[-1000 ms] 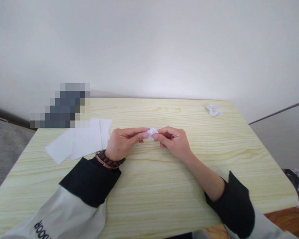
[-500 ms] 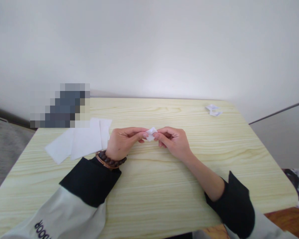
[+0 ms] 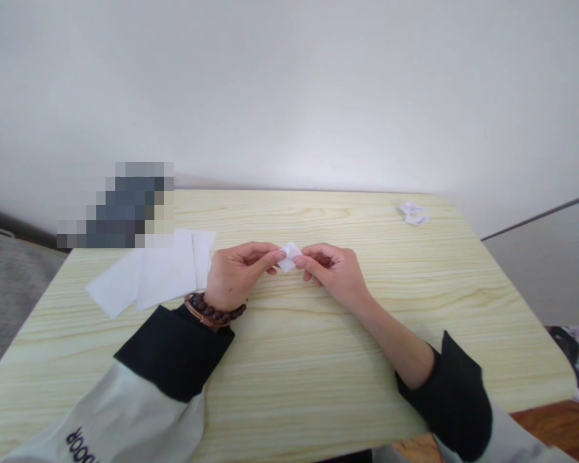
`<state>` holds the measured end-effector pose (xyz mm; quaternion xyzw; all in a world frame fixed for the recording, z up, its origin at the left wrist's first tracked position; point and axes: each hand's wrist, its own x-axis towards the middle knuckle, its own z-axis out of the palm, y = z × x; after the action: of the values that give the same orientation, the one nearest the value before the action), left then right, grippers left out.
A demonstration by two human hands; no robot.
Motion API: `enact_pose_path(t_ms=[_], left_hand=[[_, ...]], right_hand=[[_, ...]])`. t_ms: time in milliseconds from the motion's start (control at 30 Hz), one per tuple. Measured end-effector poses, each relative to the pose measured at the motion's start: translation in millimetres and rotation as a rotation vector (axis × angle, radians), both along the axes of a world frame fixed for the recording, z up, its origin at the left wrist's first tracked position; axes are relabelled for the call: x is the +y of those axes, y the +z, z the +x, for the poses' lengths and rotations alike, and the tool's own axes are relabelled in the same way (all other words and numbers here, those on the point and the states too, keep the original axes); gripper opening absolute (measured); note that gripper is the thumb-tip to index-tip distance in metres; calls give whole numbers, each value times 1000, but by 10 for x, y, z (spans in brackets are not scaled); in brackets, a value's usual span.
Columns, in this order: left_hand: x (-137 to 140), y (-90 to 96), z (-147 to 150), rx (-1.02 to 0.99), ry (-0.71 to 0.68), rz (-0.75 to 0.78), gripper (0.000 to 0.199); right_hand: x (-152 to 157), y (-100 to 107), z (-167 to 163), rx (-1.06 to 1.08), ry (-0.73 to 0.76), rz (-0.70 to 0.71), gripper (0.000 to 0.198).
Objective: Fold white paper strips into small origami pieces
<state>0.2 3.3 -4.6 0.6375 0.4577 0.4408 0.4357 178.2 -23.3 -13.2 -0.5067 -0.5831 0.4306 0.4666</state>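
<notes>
My left fingers (image 3: pixel 270 259) and right fingers (image 3: pixel 309 264) pinched the folded paper (image 3: pixel 289 262) | it lay between them, diamond-wise | neither hand was nearer

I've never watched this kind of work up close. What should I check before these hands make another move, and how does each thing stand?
1. Left hand pinching the folded white paper: ok.
2. Right hand pinching its other side: ok.
3. Paper's edges lined up: cannot tell, too small.
4. Left hand off the flat white sheets: cannot tell, it overlaps them in view.
5. Small folded pieces at the far right apart from both hands: ok.
</notes>
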Motion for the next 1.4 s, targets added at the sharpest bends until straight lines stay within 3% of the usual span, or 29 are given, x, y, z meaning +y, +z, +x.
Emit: enact_pose_path(t_ms=[333,533,867,1100,1400], left_hand=[[-1,13,-5,-92,-164,-59,35],[7,11,-5,-75,-193,-110,39],[12,34,4,-89,-141,-143,28],[45,-14,5,-228,29,-213,33],[48,-62,-3,-198,-28,-191,36]], right_hand=[[-9,-24,5,-32,44,50,20],[-8,-39,12,-87,100,61,20],[-12,-26,35,-188,134,109,21],[-34,10,6,-275,154,122,22],[-45,37,-26,-336,204,136,22]])
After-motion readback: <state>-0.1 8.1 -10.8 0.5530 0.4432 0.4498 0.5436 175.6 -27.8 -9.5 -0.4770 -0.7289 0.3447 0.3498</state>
